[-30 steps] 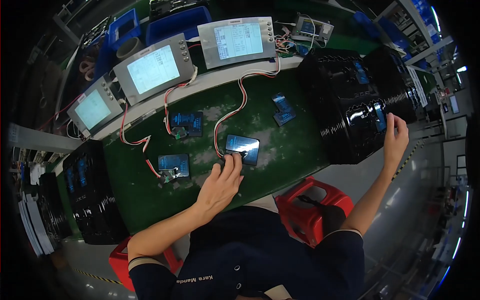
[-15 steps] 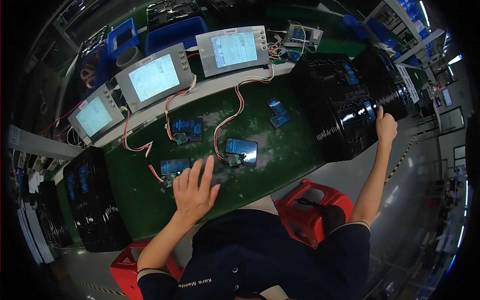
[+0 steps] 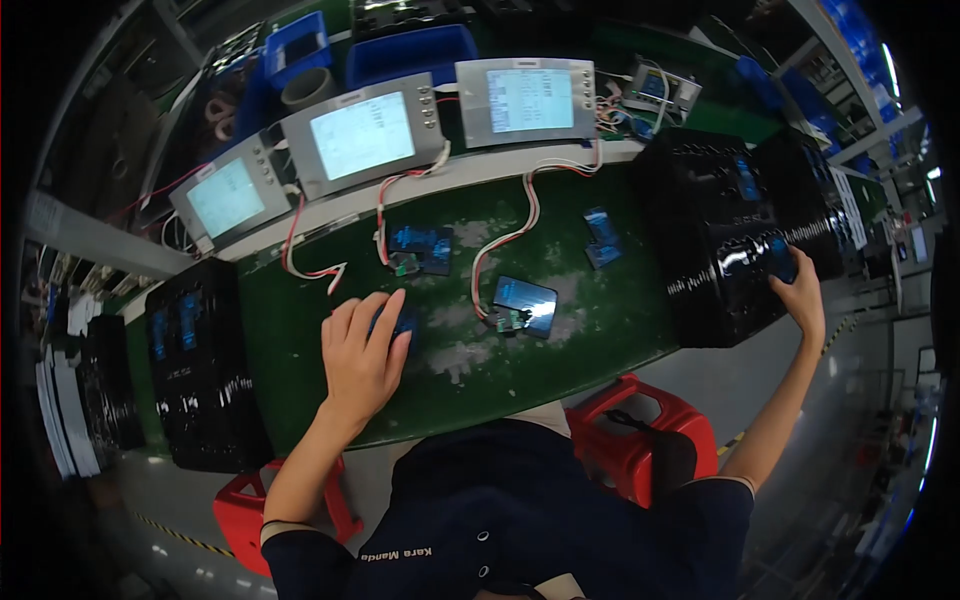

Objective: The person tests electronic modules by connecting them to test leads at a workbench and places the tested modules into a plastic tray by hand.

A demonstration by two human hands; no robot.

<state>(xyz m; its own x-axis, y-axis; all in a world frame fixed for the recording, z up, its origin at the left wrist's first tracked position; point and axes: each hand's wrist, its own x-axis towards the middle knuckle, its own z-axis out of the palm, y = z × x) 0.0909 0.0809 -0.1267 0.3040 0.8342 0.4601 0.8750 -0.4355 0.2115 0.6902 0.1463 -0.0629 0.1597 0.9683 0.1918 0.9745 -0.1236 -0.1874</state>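
Left grip (image 3: 358, 352) of mine, loosely curved, is over one blue pack (image 3: 406, 322) on the bench (image 3: 440, 388); right grip (image 3: 803, 297), thumb and finger parted, is at a second pack (image 3: 780, 258) on black trays (image 3: 705, 300) (whether either holds, I cannot tell).

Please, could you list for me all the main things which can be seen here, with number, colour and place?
Worktable: 1, green, centre.
Display units: 3, grey, along the back edge.
Wire bundles: 3, red and white, in front of the units.
Flat packs: at least 4, dark blue, on the worktable.
Circuit boards: at least 2, green, beside packs.
Tray stacks: at least 4, black, at both ends.
Bins: at least 2, blue, behind the units.
Small instrument: 1, grey, back right.
Stools: 2, red, below the near edge.
Shirt: 1, navy, bottom centre.
Left hand: 1, bare, partly covering a pack; grip unclear.
Right hand: 1, bare, at a right tray stack; grip unclear.
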